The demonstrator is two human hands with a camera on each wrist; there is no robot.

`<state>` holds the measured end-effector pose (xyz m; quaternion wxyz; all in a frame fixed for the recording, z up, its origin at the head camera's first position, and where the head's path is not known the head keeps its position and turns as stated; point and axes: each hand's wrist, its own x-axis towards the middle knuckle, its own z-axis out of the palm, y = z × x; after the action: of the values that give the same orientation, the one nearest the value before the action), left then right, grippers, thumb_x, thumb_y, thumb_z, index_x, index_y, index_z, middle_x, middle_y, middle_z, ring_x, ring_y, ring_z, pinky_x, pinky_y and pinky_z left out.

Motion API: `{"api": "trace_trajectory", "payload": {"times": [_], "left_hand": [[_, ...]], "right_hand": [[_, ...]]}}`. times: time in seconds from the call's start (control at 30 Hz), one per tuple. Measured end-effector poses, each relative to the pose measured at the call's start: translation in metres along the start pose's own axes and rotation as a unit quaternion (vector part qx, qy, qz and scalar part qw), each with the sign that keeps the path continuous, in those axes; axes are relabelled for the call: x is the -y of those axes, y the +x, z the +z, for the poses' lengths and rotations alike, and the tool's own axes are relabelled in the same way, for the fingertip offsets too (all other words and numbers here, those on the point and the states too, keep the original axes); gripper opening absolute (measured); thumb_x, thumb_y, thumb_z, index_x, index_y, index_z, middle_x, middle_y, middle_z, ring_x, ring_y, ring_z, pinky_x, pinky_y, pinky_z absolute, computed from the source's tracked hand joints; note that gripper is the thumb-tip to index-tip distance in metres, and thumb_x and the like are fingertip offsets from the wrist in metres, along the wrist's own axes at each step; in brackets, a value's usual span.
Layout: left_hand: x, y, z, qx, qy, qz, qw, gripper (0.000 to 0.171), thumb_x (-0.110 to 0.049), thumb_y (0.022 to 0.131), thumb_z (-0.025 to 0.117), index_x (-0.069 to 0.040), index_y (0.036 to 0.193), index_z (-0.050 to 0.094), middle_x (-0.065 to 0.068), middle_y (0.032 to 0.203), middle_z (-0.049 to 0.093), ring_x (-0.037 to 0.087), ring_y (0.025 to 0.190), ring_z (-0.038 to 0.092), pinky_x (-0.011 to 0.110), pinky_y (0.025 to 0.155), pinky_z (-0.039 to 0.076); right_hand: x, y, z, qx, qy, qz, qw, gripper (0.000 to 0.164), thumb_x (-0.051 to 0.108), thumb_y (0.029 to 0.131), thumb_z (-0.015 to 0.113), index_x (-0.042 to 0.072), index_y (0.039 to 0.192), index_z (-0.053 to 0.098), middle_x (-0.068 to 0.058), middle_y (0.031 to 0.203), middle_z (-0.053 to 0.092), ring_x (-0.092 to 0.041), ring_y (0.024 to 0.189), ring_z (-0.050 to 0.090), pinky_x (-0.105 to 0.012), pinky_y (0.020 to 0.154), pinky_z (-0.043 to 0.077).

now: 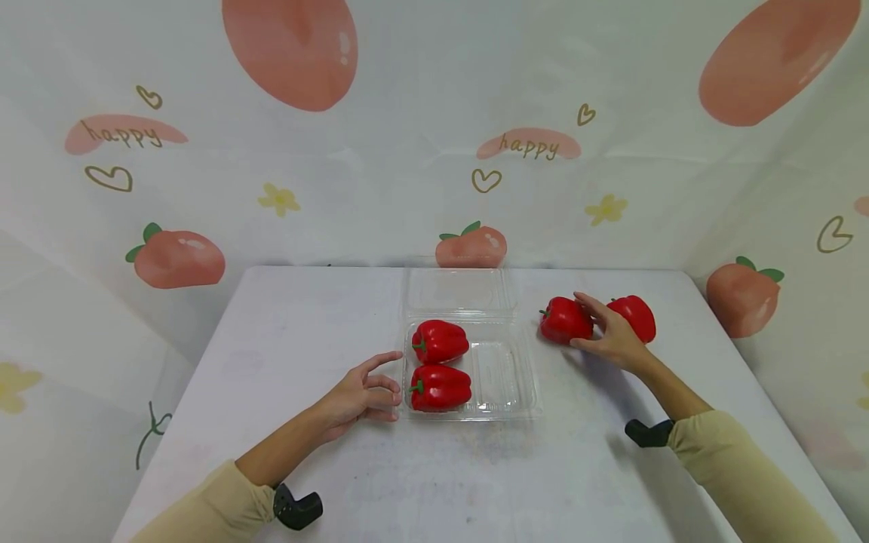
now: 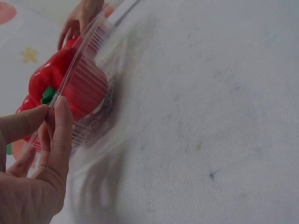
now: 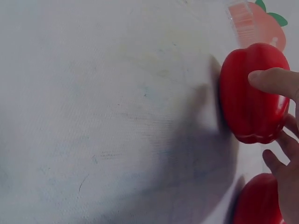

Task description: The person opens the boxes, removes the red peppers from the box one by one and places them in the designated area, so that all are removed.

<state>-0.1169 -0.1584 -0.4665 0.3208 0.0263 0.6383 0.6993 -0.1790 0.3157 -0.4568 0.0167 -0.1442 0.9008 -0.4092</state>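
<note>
My right hand (image 1: pixel 616 341) holds a red bell pepper (image 1: pixel 565 320) on the table, right of the clear plastic clamshell box (image 1: pixel 502 413). Its thumb (image 3: pixel 268 80) lies along the pepper's side, with the other fingers partly hidden behind it. Another red bell pepper (image 1: pixel 637 317) is just behind that hand. Inside the box's left half, two red bell peppers (image 1: pixel 441 341) lie one behind the other, green stems to the left. My left hand (image 1: pixel 356 396) is at the box's left edge, fingers slightly bent and spread, fingertips right at the clear rim (image 2: pixel 74 65).
The box's transparent lid (image 1: pixel 458 290) is folded back toward the table's far edge. Under everything is a white table (image 1: pixel 305 317), and a printed cloth (image 1: pixel 380 173) hangs behind it. Dark wrist-worn devices (image 1: pixel 297 509) sit at both cuffs.
</note>
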Motion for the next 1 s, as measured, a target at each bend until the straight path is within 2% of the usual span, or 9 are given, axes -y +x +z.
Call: {"api": "trace_trajectory", "payload": {"times": [0.17, 0.4, 0.53, 0.7, 0.87, 1.0], "left_hand": [[0.0, 0.0, 0.0, -0.001, 0.0, -0.001, 1.0, 0.076, -0.004, 0.09, 0.069, -0.015, 0.154, 0.03, 0.008, 0.098, 0.062, 0.02, 0.085, 0.066, 0.042, 0.081, 0.06], [-0.001, -0.001, 0.001, -0.006, 0.003, -0.003, 1.0, 0.076, -0.004, 0.09, 0.069, -0.014, 0.154, 0.03, 0.008, 0.097, 0.062, 0.02, 0.084, 0.066, 0.042, 0.081, 0.06], [-0.001, -0.001, 0.001, -0.005, 0.003, -0.003, 1.0, 0.076, -0.004, 0.09, 0.069, -0.014, 0.154, 0.03, 0.008, 0.097, 0.062, 0.021, 0.084, 0.066, 0.042, 0.081, 0.06], [-0.001, -0.001, 0.001, -0.002, 0.001, -0.002, 1.0, 0.076, -0.003, 0.09, 0.068, -0.014, 0.154, 0.03, 0.008, 0.097, 0.062, 0.021, 0.084, 0.066, 0.042, 0.081, 0.06], [-0.002, -0.001, 0.001, 0.0, 0.001, -0.002, 1.0, 0.076, -0.004, 0.09, 0.068, -0.014, 0.154, 0.029, 0.008, 0.098, 0.062, 0.021, 0.084, 0.066, 0.041, 0.081, 0.06], [-0.002, -0.001, 0.001, 0.001, 0.002, -0.002, 1.0, 0.075, -0.003, 0.09, 0.067, -0.014, 0.154, 0.029, 0.008, 0.098, 0.062, 0.02, 0.083, 0.066, 0.042, 0.081, 0.06]], "right_hand": [[0.007, 0.001, -0.002, -0.011, -0.013, -0.01, 1.0, 0.088, 0.008, 0.079, 0.081, 0.003, 0.153, 0.033, -0.029, 0.15, 0.037, -0.048, 0.137, 0.035, -0.067, 0.102, 0.038], [0.035, 0.006, -0.001, -0.005, -0.015, -0.029, 0.999, 0.09, 0.017, 0.08, 0.082, 0.011, 0.155, 0.032, -0.022, 0.153, 0.037, -0.044, 0.139, 0.034, -0.07, 0.097, 0.042], [0.056, 0.009, 0.007, 0.028, -0.006, -0.058, 0.998, 0.094, 0.016, 0.079, 0.083, 0.014, 0.156, 0.03, -0.017, 0.155, 0.037, -0.039, 0.141, 0.035, -0.065, 0.098, 0.046], [0.08, 0.012, 0.024, 0.078, 0.001, -0.096, 0.992, 0.097, 0.022, 0.075, 0.087, 0.012, 0.155, 0.033, -0.015, 0.154, 0.041, -0.037, 0.138, 0.042, -0.064, 0.098, 0.046], [0.099, 0.012, 0.043, 0.14, 0.029, -0.107, 0.984, 0.092, 0.023, 0.073, 0.088, 0.01, 0.151, 0.041, -0.011, 0.151, 0.047, -0.033, 0.136, 0.046, -0.064, 0.098, 0.046], [0.11, 0.011, 0.058, 0.191, 0.034, -0.111, 0.975, 0.09, 0.021, 0.073, 0.088, 0.014, 0.151, 0.043, -0.007, 0.149, 0.05, -0.029, 0.137, 0.046, -0.063, 0.1, 0.044]]}}
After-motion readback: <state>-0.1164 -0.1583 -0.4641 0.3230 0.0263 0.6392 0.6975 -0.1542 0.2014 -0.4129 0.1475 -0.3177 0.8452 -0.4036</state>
